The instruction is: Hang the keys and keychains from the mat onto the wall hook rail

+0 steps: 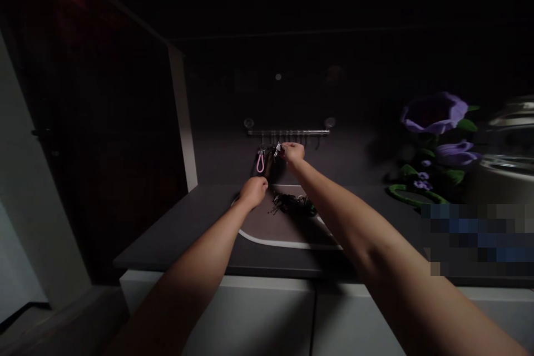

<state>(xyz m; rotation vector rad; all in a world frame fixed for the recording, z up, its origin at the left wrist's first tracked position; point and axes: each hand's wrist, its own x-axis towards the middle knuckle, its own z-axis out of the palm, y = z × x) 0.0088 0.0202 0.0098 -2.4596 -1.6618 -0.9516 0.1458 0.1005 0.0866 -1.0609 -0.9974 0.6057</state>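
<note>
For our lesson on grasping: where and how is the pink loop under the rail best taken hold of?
Probably pinch the pink loop near its rounded lower end, coming from the front: it hangs lengthwise below the rail, with the wall behind.

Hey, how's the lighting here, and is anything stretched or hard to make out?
Head view: dim, the wall above the hook rail nearly black; head view: a shadow crosses the mat, and the dark pile there loses detail; head view: the glass jar looks tilted, probably wide-angle stretch, and pixelation hides a patch below it.
</note>
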